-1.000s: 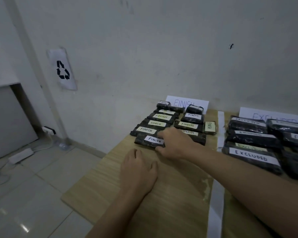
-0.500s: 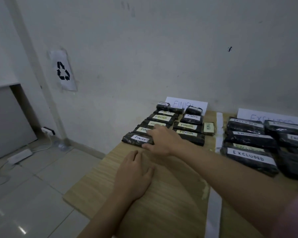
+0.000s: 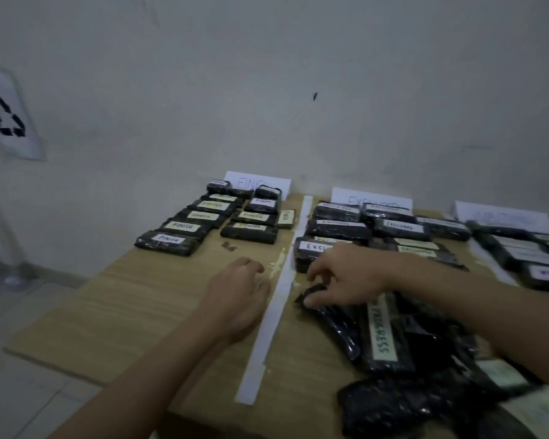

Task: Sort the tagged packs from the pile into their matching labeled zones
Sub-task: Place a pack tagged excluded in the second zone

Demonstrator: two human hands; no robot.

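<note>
A pile of black wrapped packs (image 3: 419, 369) lies at the near right of the wooden table (image 3: 140, 299); one shows a tag reading PROGRESS (image 3: 380, 333). My right hand (image 3: 346, 277) pinches the far corner of a black pack (image 3: 336, 318) at the pile's left edge. My left hand (image 3: 238, 296) rests flat on the table, fingers loosely curled, holding nothing. Packs tagged FINISH (image 3: 178, 228) sit in rows before the FINISH sign (image 3: 254, 182). Packs tagged EXCLUDED (image 3: 339, 229) fill the zone before the EXCLUDED sign (image 3: 371, 199).
White tape strips (image 3: 273, 318) divide the zones. A third zone with more packs (image 3: 526, 251) and its own sign (image 3: 501, 215) lies at the far right. The table's left edge drops to a tiled floor (image 3: 19, 359). A recycling sign (image 3: 7, 117) hangs on the wall.
My right hand left the front FINISH pack and moved right and nearer, onto a pack in the pile. My view swung right. My left hand slid right toward the tape.
</note>
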